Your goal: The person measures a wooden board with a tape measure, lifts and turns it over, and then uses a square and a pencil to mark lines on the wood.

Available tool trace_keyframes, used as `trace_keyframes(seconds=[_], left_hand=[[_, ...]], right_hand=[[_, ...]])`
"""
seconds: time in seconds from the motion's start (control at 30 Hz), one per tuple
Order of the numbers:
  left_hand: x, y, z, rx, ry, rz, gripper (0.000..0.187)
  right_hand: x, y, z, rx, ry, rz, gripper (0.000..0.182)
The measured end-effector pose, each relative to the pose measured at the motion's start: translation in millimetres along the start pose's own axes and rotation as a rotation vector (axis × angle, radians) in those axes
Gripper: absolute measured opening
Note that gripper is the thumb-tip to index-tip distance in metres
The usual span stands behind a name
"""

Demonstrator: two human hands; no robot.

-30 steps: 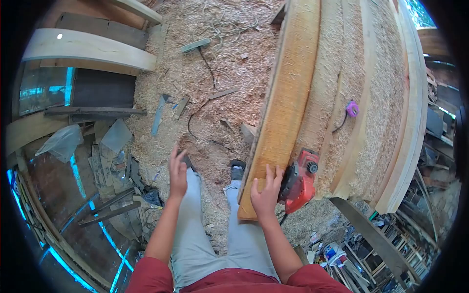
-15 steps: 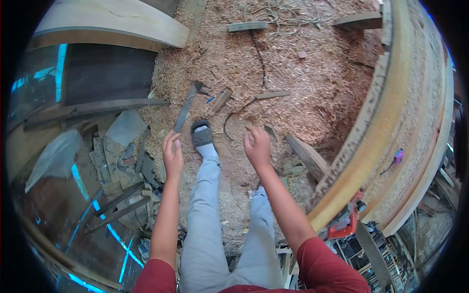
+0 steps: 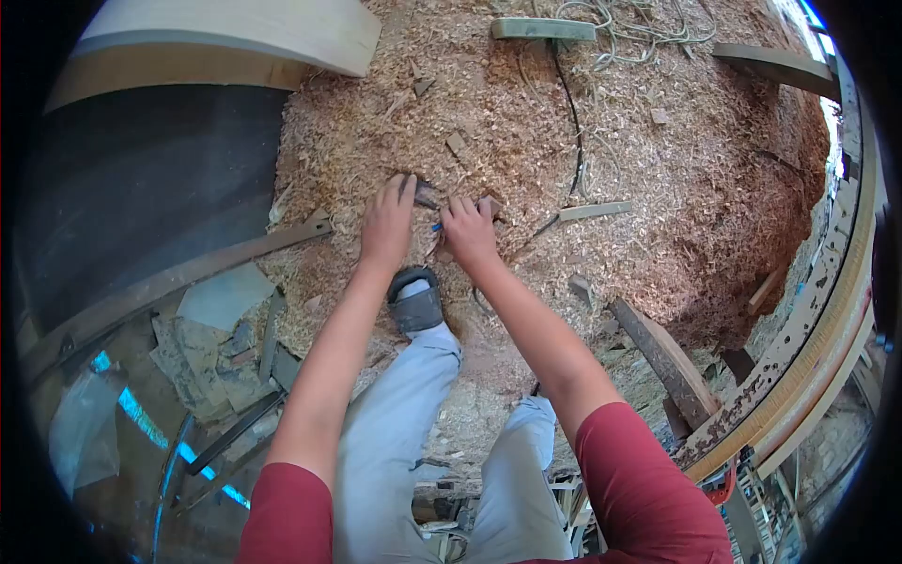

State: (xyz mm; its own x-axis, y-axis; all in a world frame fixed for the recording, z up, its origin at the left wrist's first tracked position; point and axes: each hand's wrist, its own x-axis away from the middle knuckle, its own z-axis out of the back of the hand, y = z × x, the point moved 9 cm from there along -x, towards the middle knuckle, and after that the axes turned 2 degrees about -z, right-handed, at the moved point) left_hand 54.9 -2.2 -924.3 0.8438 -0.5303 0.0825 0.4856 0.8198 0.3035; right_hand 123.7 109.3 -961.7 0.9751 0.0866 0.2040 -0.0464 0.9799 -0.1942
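Observation:
Both my hands are down at the shavings-covered floor, in front of my sandalled foot [image 3: 415, 299]. The fingers of my left hand [image 3: 386, 228] curl down beside the dark head of a long flat hand tool [image 3: 426, 195]. Its long grey part is hidden beneath that hand and forearm. Just to the right, my right hand [image 3: 469, 233] bends its fingers over a small wooden block [image 3: 492, 208], of which one end shows. A small blue item [image 3: 437, 227] peeks out at the left of the right hand.
A narrow wood strip [image 3: 595, 211] and a dark cord [image 3: 576, 132] lie to the right. Farther up are a pale bar [image 3: 543, 29] and tangled rope [image 3: 648, 33]. A timber offcut [image 3: 665, 362] and a long curved-looking beam [image 3: 808, 324] stand at right; a large board [image 3: 225, 33] is upper left.
Both hands have reached forward and down to the floor, closing in on the hand tool and wooden block. The view has shifted, and my body leans lower and farther forward.

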Motion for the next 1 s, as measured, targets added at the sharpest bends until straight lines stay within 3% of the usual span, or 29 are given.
trace_keyframes(seconds=[0.03,0.13,0.23,0.3,0.43,0.47,0.53,0.67,0.87,0.9,0.93,1.0], left_hand=[[-8,1,-4,0.007,0.013,-0.009,0.037],[-22,14,-37,-0.288,-0.199,-0.118,0.040],[-23,29,-19,-0.368,-0.026,-0.238,0.037],[-28,24,-29,-0.343,-0.267,-0.130,0.041],[-10,12,-16,-0.104,-0.381,-0.100,0.044],[-11,23,3,-0.107,-0.364,-0.123,0.044],[-6,24,35,0.041,-0.466,0.110,0.025],[8,51,118,0.144,-0.412,0.144,0.025],[-18,98,323,0.243,-0.146,0.083,0.020],[-27,96,355,0.336,-0.150,0.201,0.019],[-33,95,379,0.427,-0.165,0.323,0.017],[-57,96,419,0.589,-0.099,0.324,0.016]], right_hand=[[0,2,4,0.004,0.041,0.034,0.015],[5,18,23,-0.104,0.105,0.073,0.016],[22,37,59,-0.236,0.157,0.047,0.018],[32,51,89,-0.325,0.215,-0.005,0.019],[66,71,150,-0.525,0.362,-0.158,0.020],[75,77,166,-0.544,0.380,-0.204,0.017],[92,80,192,-0.593,0.369,-0.270,0.014],[128,78,254,-0.742,0.273,-0.394,0.013],[182,113,422,-0.843,0.564,-0.598,0.014],[184,123,454,-0.834,0.594,-0.602,0.014],[198,140,479,-0.906,0.665,-0.735,0.011],[225,170,517,-1.013,0.762,-0.952,0.009]])
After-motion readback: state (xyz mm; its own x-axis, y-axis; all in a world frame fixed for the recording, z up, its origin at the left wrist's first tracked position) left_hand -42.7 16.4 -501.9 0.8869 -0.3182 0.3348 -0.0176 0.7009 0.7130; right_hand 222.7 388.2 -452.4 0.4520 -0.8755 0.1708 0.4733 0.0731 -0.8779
